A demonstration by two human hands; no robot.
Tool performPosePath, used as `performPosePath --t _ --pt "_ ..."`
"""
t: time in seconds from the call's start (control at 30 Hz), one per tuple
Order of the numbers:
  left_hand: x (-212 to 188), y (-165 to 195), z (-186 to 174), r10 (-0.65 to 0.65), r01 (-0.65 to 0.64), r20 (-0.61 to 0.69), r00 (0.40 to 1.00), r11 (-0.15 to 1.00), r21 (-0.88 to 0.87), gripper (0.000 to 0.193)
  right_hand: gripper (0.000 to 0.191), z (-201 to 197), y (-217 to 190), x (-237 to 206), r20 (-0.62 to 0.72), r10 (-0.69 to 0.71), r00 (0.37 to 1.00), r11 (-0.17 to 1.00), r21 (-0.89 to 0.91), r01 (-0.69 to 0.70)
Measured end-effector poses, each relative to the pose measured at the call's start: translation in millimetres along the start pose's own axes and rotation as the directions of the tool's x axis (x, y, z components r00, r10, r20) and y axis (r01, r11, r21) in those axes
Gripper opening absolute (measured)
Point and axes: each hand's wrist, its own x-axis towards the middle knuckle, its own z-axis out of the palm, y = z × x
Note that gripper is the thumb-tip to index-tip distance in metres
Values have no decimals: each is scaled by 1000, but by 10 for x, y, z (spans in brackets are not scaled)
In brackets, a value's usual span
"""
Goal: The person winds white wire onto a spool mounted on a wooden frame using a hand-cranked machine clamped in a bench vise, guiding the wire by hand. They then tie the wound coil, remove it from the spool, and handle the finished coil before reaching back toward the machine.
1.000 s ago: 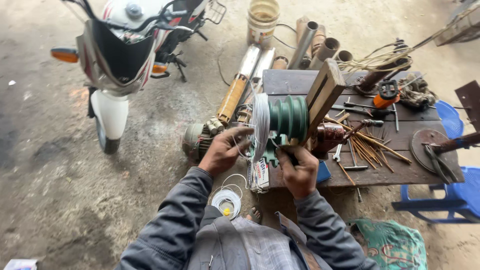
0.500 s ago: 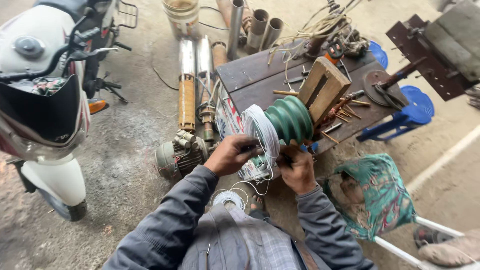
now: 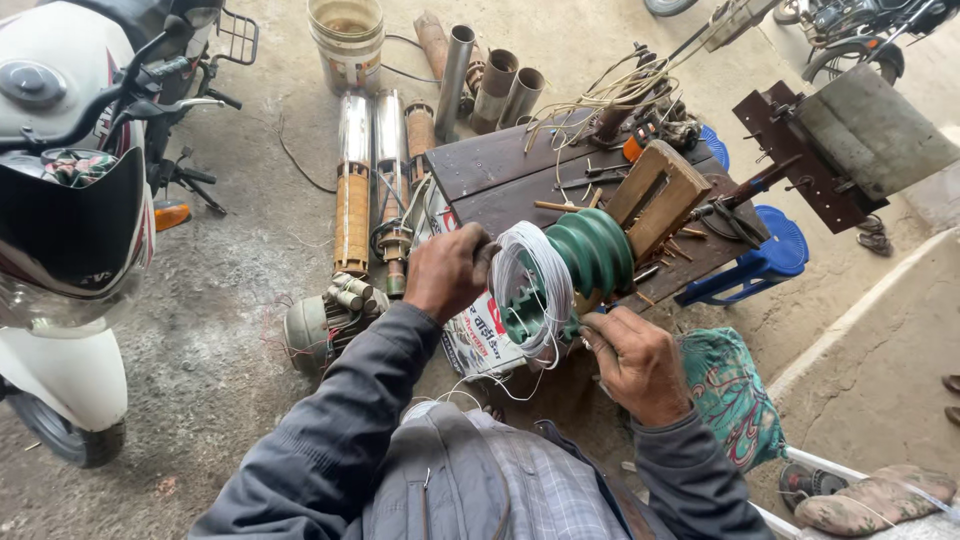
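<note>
Left hand (image 3: 450, 272) is curled closed around the rim of a white insulated-wire coil (image 3: 530, 285), gripping it at the coil's left side. Right hand (image 3: 632, 362) sits below and right of the coil, fingers pinched at the base of the green stepped plastic winding former (image 3: 590, 255); can't tell exactly what the fingertips grip, looks like wire strands or the former's edge. The coil sits on the near end of the green former, which is mounted on a light wooden block frame (image 3: 655, 195) at the front edge of the dark wooden table (image 3: 500, 165). Loose white wire ends trail down from the coil toward the lap. Table also carries small hand tools and a tangle of pale wire at the far end. On the concrete floor left of the table: 3 long rusty steel pump cylinders (image 3: 352, 180), a motor stator with copper windings (image 3: 325, 318), a dirty plastic bucket (image 3: 347, 40). White scooter (image 3: 70, 230) stands at far left. Blue plastic stool (image 3: 765, 262) is under the table's right side.
</note>
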Motion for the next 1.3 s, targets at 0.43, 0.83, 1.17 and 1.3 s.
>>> performPosePath --t 0.43,0.83,1.17,1.3 --pt "313 273 -212 349 -329 -6 937 888 322 24 14 -291 -179 415 -44 -159 986 985 -71 156" --pt "305 555 -512 -84 78 207 975 996 36 34 9 -365 26 589 108 -248 963 968 2 250" --pt "142 439 -341 -135 293 314 940 792 -535 29 9 5 8 6 -33 33 999 860 510 -12" --pt "128 583 -330 -102 236 283 954 837 -494 29 9 -171 90 181 -93 -86 992 931 348 113"
